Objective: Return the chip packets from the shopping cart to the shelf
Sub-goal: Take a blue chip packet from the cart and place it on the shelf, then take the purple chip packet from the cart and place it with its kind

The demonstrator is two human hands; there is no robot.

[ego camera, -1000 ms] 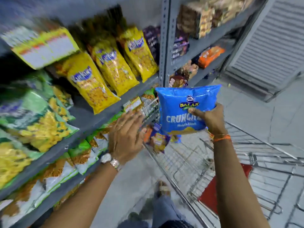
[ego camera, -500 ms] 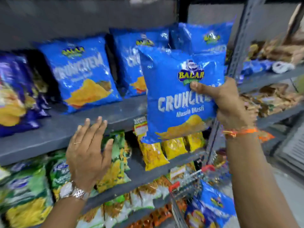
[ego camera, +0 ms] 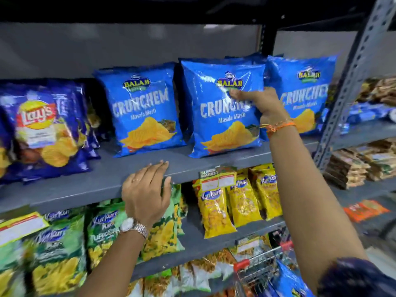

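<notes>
A blue Crunchem chip packet (ego camera: 218, 125) stands upright on the grey upper shelf (ego camera: 102, 174), between two packets of the same kind (ego camera: 141, 112) (ego camera: 304, 82). My right hand (ego camera: 260, 103) grips its right edge, thumb across the front. My left hand (ego camera: 147, 194) lies flat with spread fingers on the front lip of that shelf, holding nothing. At the bottom right, the shopping cart (ego camera: 259, 269) with its red corner shows another blue packet (ego camera: 287, 279) inside.
Dark blue Lay's bags (ego camera: 45, 129) fill the shelf's left end. Green Kurkure bags (ego camera: 64, 243) and yellow ones (ego camera: 227, 202) hang on the shelf below. A perforated steel upright (ego camera: 353, 82) bounds the bay on the right, with more goods beyond.
My right hand has carried the blue packet up from the cart and set it on the upper shelf. My left hand has risen onto the shelf's lip. The view has swung up.
</notes>
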